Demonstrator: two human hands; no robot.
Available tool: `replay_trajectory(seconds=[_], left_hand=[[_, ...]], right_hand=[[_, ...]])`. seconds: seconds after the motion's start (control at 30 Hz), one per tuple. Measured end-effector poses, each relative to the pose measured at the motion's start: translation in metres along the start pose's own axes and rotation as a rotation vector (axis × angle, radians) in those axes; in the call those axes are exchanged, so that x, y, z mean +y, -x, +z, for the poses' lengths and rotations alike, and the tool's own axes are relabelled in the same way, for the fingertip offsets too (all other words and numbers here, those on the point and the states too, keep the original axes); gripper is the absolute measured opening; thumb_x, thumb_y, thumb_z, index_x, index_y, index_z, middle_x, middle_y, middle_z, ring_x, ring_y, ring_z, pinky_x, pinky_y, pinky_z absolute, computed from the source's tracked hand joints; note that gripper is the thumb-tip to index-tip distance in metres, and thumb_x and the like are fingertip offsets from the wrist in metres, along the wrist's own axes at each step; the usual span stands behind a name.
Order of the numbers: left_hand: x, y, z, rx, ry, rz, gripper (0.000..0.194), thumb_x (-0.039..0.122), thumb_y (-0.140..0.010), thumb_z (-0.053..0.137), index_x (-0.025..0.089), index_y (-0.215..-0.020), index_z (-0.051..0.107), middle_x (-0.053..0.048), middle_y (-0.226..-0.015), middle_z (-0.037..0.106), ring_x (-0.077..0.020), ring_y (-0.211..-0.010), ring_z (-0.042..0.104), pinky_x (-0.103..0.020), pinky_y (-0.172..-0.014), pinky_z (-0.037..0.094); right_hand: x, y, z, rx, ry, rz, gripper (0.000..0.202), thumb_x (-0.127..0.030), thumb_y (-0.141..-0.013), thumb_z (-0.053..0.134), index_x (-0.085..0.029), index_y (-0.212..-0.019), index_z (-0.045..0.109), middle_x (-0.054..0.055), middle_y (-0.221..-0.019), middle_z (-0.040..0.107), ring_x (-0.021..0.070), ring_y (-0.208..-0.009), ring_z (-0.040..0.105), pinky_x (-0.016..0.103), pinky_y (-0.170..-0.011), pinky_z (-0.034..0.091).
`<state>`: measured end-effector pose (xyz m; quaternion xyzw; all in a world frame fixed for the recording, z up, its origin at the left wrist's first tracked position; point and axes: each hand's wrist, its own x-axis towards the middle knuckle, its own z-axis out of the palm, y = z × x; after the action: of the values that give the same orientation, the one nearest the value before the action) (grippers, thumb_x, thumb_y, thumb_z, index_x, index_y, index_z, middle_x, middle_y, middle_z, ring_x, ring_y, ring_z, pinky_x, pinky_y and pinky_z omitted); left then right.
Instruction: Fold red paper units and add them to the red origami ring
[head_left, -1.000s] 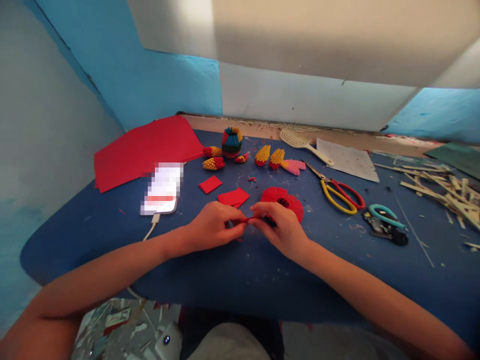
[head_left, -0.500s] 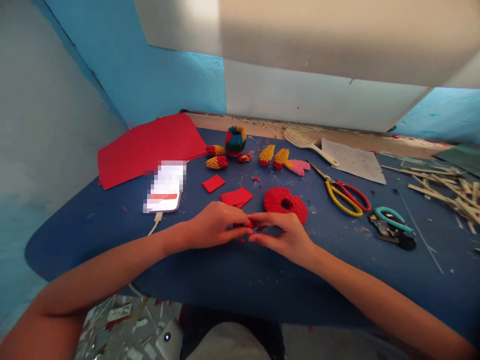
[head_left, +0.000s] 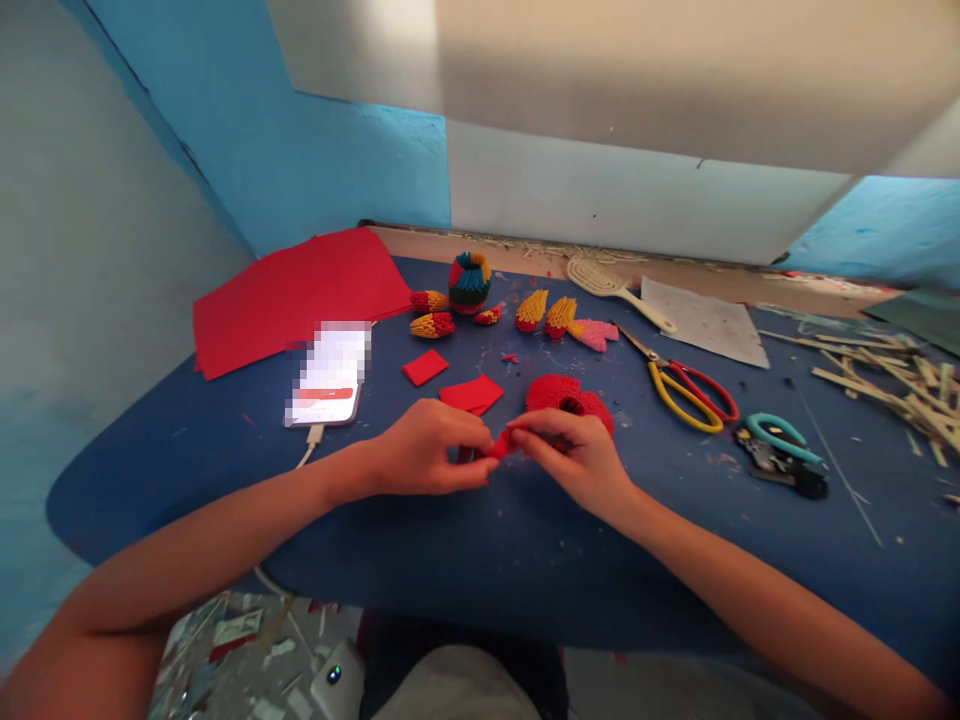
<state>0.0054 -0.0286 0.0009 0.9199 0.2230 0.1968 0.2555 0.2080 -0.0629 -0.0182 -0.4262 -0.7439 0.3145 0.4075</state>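
A small red paper piece [head_left: 502,444] is pinched between my left hand [head_left: 435,447] and my right hand [head_left: 574,455], above the blue table [head_left: 450,560]. Both hands have thumb and forefinger closed on it, one at each end. Just behind my right hand lies a red ring of folded paper [head_left: 562,393], its front edge partly hidden by that hand. Red paper rectangles [head_left: 472,394] rest behind my left hand, with another small red rectangle [head_left: 425,367] farther back to the left.
Large red sheets [head_left: 300,300] and a phone [head_left: 326,385] with its cable are at left. Folded-paper pieces and a round pot [head_left: 470,282] stand at the back. Scissors [head_left: 686,390], pliers [head_left: 784,440], a hairbrush [head_left: 600,278] and sticks [head_left: 907,385] lie at right.
My right thumb and forefinger have come together on the red piece, which now shows between the two hands. My right hand has shifted up slightly and covers part of the ring.
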Motion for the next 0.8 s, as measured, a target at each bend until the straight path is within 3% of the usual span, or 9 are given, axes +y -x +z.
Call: replay_trajectory(seconds=[0.13, 0.23, 0.37, 0.63, 0.8], left_hand=[[0.001, -0.002, 0.003, 0.079, 0.053, -0.161, 0.016, 0.022, -0.08, 0.054, 0.013, -0.078, 0.067, -0.001, -0.067, 0.066, -0.0081, -0.056, 0.056, -0.017, -0.054, 0.038], [0.001, -0.004, 0.006, 0.045, 0.172, -0.253, 0.02, 0.024, -0.081, 0.052, 0.013, -0.084, 0.068, -0.002, -0.071, 0.069, -0.0089, -0.058, 0.059, -0.016, -0.053, 0.04], [0.003, -0.007, 0.007, 0.026, 0.277, -0.347, 0.02, 0.018, -0.08, 0.049, 0.011, -0.076, 0.067, -0.003, -0.066, 0.069, -0.0101, -0.059, 0.061, -0.016, -0.055, 0.043], [0.001, -0.01, 0.011, 0.049, 0.423, -0.426, 0.02, 0.012, -0.073, 0.048, 0.01, -0.065, 0.066, -0.003, -0.062, 0.068, -0.0115, -0.06, 0.063, -0.018, -0.056, 0.046], [-0.001, -0.01, 0.012, 0.079, 0.507, -0.453, 0.02, 0.01, -0.07, 0.047, 0.011, -0.067, 0.067, -0.002, -0.061, 0.068, -0.0101, -0.057, 0.061, -0.017, -0.054, 0.047]], right_hand=[[0.002, 0.0, -0.001, 0.017, 0.01, 0.04, 0.012, -0.021, -0.082, 0.055, -0.017, -0.083, 0.067, 0.001, -0.066, 0.069, 0.0111, -0.057, 0.064, 0.019, -0.052, 0.05], [0.003, 0.001, 0.0, -0.015, 0.045, 0.014, 0.012, -0.02, -0.083, 0.055, -0.017, -0.086, 0.066, 0.001, -0.069, 0.07, 0.0108, -0.058, 0.064, 0.02, -0.053, 0.049], [0.004, 0.001, 0.002, -0.048, 0.086, -0.054, 0.011, -0.019, -0.083, 0.055, -0.018, -0.087, 0.065, 0.0, -0.071, 0.07, 0.0092, -0.058, 0.063, 0.018, -0.054, 0.047], [0.004, 0.003, 0.005, -0.023, 0.346, -0.23, 0.013, -0.018, -0.084, 0.054, -0.017, -0.09, 0.065, 0.002, -0.072, 0.07, 0.0107, -0.06, 0.064, 0.02, -0.056, 0.049], [0.006, 0.006, 0.005, 0.036, 0.453, -0.404, 0.017, -0.015, -0.085, 0.051, -0.018, -0.095, 0.065, 0.006, -0.088, 0.071, 0.0145, -0.073, 0.067, 0.025, -0.064, 0.053]])
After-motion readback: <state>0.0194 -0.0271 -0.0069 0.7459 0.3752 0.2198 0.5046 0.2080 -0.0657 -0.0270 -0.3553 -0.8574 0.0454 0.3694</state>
